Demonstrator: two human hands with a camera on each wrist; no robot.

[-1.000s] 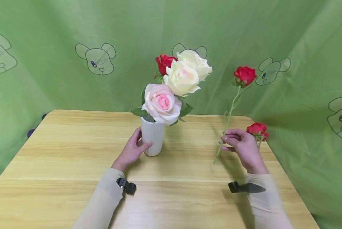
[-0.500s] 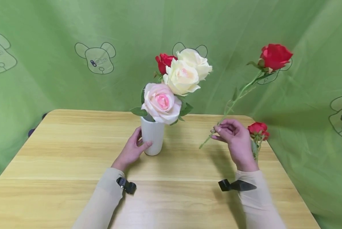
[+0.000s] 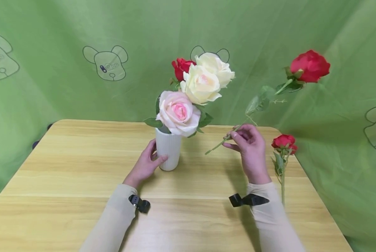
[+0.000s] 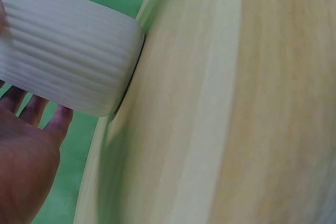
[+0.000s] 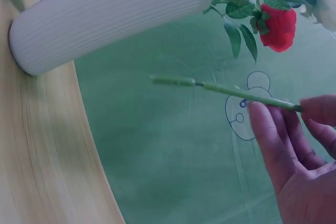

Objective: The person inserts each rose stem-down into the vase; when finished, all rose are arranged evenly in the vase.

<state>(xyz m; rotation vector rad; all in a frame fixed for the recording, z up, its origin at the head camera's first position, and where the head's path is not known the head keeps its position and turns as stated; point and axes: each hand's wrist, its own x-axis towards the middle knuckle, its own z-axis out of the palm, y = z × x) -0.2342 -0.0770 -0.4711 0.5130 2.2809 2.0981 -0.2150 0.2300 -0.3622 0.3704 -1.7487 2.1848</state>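
— What's on the left?
— The left hand [image 3: 144, 167] curls round the white vase [image 3: 168, 153], upright mid-bench [image 3: 65, 168].
— And right?
— The right hand [image 3: 252, 150] pinches a red rose [image 3: 310, 65] by its tilted stem, right of the vase, apart from it.

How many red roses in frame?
3. One in the white vase behind the cream blooms; one held up by the right hand, bloom at upper right; one lying on the table near its right edge. More could be hidden.
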